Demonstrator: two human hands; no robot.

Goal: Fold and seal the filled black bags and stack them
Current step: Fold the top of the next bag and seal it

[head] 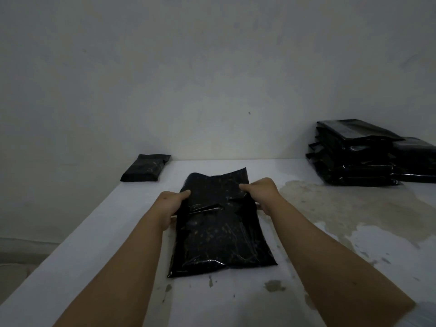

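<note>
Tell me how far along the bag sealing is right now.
Done: a stack of black bags sits at the table's far right, with a lower pile beside it. In hand: the left hand and right hand grip the sides of a filled bag whose top flap is still flat and unfolded. Left: fold, seal and stack it. One small bag lies alone at far left; I cannot tell whether it is sealed.

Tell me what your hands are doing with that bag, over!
Left hand and right hand each grip a side of the black bag. Bag flat on table, top flap unfolded. One folded bag far left, stack far right. Nothing blocking.
</note>
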